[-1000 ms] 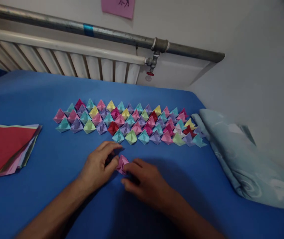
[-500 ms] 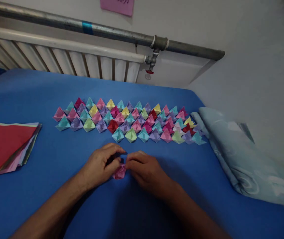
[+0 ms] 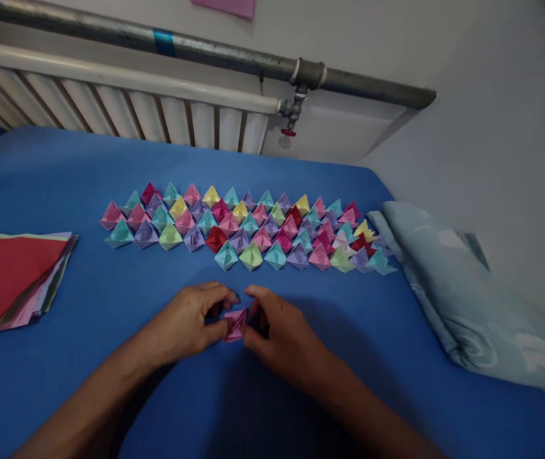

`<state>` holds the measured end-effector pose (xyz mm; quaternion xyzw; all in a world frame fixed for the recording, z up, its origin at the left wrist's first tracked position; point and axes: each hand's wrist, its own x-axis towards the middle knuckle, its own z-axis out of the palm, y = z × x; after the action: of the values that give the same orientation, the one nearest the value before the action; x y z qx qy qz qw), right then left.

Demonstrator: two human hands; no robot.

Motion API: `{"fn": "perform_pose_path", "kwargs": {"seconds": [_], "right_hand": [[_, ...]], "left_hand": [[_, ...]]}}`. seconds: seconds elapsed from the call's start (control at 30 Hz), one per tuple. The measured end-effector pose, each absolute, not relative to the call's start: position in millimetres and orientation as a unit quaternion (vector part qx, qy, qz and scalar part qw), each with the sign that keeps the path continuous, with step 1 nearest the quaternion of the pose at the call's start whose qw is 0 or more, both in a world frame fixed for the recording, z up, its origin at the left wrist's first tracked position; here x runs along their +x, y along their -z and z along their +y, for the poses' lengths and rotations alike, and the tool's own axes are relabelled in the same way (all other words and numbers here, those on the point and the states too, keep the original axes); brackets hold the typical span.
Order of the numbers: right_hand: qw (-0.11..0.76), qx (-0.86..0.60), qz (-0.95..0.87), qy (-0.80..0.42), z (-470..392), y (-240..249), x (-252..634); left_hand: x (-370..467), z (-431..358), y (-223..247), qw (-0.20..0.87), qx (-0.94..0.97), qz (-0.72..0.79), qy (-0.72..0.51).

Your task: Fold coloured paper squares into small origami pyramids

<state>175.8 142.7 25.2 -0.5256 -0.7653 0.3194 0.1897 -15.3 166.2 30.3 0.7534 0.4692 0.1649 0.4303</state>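
The right hand point(image 3: 284, 331) has just been loosened, its thumb and forefinger now parted beside the folded pink paper point(image 3: 235, 324); support seems left to the left hand point(image 3: 188, 322), by which the paper is pinched, nearer than the paper boats point(image 3: 252, 257). No container is seen.

A white radiator point(image 3: 175, 118) lines a pale wall point(image 3: 372, 38) beneath a grey metal pipe point(image 3: 234, 58) banded with blue tape point(image 3: 164, 43); a red-handled valve point(image 3: 294, 109) joins them. At right lies a folded, pale teal blanket point(image 3: 473, 299).
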Motion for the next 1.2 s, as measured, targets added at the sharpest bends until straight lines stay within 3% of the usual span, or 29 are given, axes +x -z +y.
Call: {"fn": "perform_pose_path", "kwargs": {"seconds": [0.63, 0.83, 1.2], "right_hand": [[0.191, -0.506, -0.804, -0.246, 148, -13, 171], [0.221, -0.522, -0.786, -0.249, 148, -12, 169], [0.168, -0.542, -0.801, -0.192, 151, -9, 164]], "left_hand": [[-4, 157, -12, 0.258, 0.816, 0.491, -0.159], [-5, 157, -10, 0.281, 0.804, 0.489, -0.187], [-1, 154, -7, 0.262, 0.796, 0.507, -0.205]]}}
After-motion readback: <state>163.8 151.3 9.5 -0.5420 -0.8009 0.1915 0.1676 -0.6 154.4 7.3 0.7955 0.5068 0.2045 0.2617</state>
